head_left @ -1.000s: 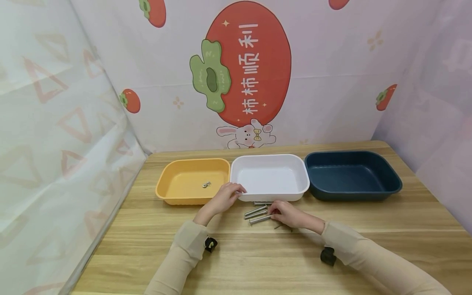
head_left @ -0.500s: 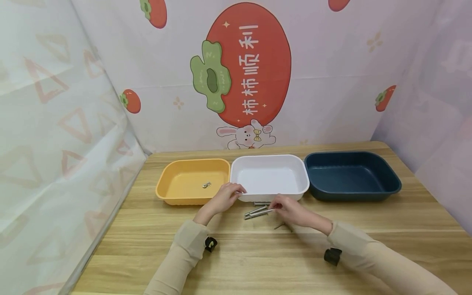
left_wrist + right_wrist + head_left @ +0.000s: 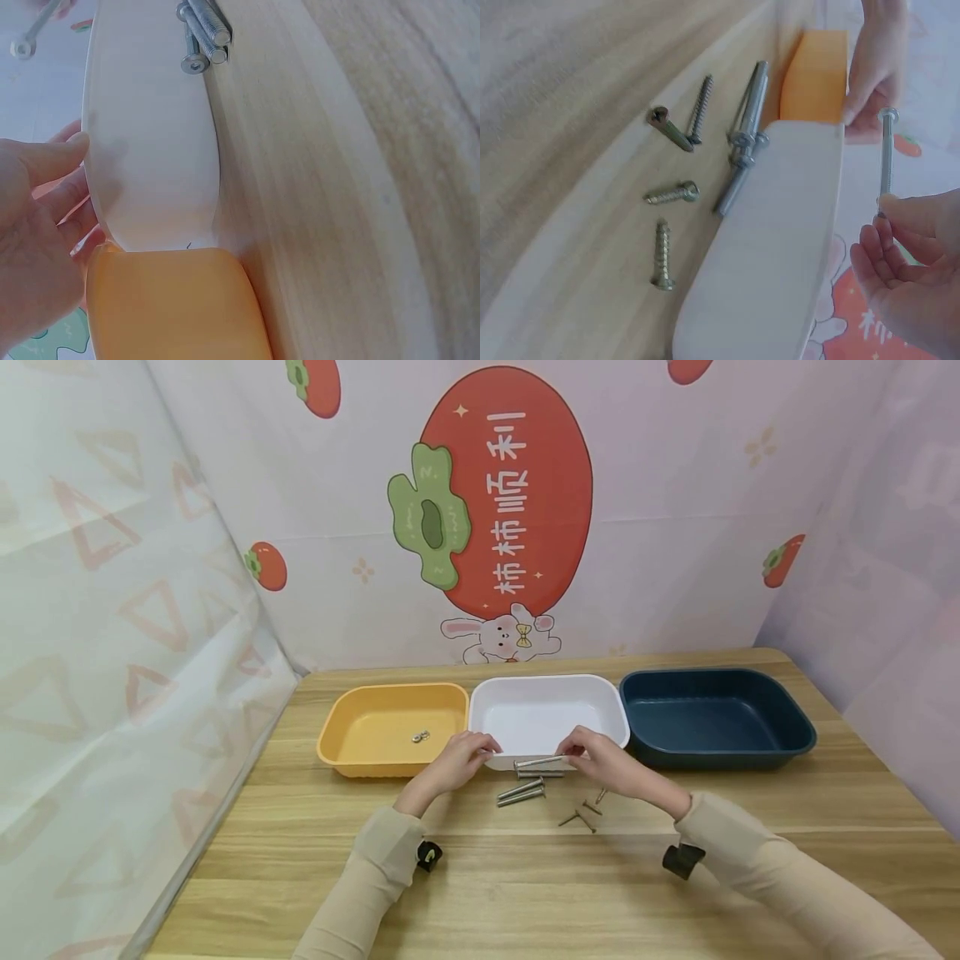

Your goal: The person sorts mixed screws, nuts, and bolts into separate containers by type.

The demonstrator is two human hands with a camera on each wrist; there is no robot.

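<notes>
R hand (image 3: pixel 606 762) pinches long bolt (image 3: pixel 537 762) at end opp. its head, holding it above front rim of white tray (image 3: pixel 540 714); L hand (image 3: pixel 459 762) grips that rim nr yellow tray (image 3: pixel 367 735). On desk (image 3: pixel 487 893): 3 more bolts (image 3: pixel 521 790) by white tray, 4 short screws (image 3: pixel 592 807) closer in. Small metal pcs (image 3: pixel 417 737) in yellow tray.

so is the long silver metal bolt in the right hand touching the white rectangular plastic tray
Apart. The right wrist view plainly shows backdrop between the silver bolt and the rim of the white tray.
</notes>
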